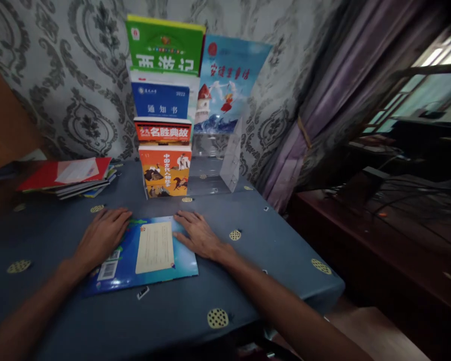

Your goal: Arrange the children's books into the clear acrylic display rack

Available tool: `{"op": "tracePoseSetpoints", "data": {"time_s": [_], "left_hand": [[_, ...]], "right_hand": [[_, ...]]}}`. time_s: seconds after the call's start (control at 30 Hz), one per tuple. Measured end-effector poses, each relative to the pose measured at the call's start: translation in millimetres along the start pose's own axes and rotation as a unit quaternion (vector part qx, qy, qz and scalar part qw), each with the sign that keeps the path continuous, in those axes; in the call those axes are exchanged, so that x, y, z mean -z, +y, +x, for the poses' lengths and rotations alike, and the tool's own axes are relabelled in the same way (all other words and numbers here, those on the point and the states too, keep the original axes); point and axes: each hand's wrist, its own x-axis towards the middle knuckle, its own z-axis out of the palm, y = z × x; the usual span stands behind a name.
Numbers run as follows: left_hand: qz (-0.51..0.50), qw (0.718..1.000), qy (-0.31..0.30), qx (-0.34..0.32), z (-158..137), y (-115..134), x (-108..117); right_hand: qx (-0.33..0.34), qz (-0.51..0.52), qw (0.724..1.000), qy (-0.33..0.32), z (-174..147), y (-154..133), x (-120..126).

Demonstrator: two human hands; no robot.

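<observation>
The left hand (107,233) and right hand (200,234) lie flat over opposite edges of a blue paperback (154,250), each grip apart. It rests on the bench (272,255).

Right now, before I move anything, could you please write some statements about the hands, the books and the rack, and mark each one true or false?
1. The left hand and right hand are at opposite sides of the barcoded blue book. True.
2. The barcoded blue book stands upright. False: it lies flat on the grey-blue tablecloth.
3. The green 西游记 book stands left of the light-blue 安徒生 book in the clear rack. True.
4. Nothing lies left of the clear rack. False: a red-topped pile does.
5. The lowest book in the clear rack is green. False: the orange 中国古代 book is lowest.
</observation>
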Motion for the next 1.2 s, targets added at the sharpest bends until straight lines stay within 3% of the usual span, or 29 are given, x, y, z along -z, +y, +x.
{"op": "tracePoseSetpoints", "data": {"time_s": [0.1,0.2,0.3,0.4,0.53,0.7,1.0,1.2], "left_hand": [[-0.080,0.996,-0.030,-0.031,-14,38,1],[-0.113,0.983,-0.090,-0.110,-30,81,-2],[-0.100,0.982,-0.118,-0.109,-38,97,-4],[-0.100,0.982,-0.139,-0.081,-35,78,-2],[-0.083,0.984,-0.159,0.010,-31,30,1],[-0.101,0.981,-0.143,0.079,-36,-9,1],[-0.118,0.983,-0.055,0.131,-31,-25,10],[-0.123,0.981,-0.052,0.143,-27,-28,16]], "right_hand": [[0.012,-0.001,1.000,0.006,2,6,-3],[0.030,0.002,0.999,0.021,3,11,-8],[0.038,-0.004,0.999,0.023,4,12,-10],[0.038,-0.013,0.999,0.017,5,12,-11],[0.046,-0.014,0.999,0.017,5,14,-11],[0.057,-0.014,0.998,0.014,5,17,-11],[0.053,-0.007,0.999,0.009,5,16,-9],[0.058,-0.009,0.998,0.019,6,20,-13]]}}
